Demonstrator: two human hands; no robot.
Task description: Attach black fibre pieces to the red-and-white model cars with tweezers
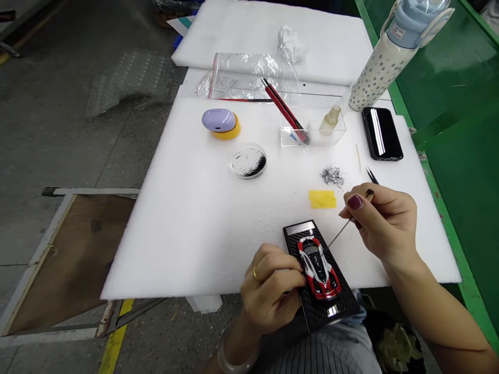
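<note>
A small red, white and black model car [319,267] sits on a black display base [331,306] at the near edge of the white foam sheet [187,228]. My left hand [268,288] is closed on the left side of the base and car, holding them steady. My right hand [384,221] pinches black tweezers [345,228], whose thin tips reach down to the car's roof. A small pile of fine black bits [332,176] and a yellow slip [322,199] lie just beyond the car.
On the foam lie a round dish of black bits [248,160], a purple earbud case on a yellow puck [222,123], a clear box [312,127] with a red pen and small bottle, a black phone [382,133] and a dotted water bottle [384,62]. A green frame runs along the right.
</note>
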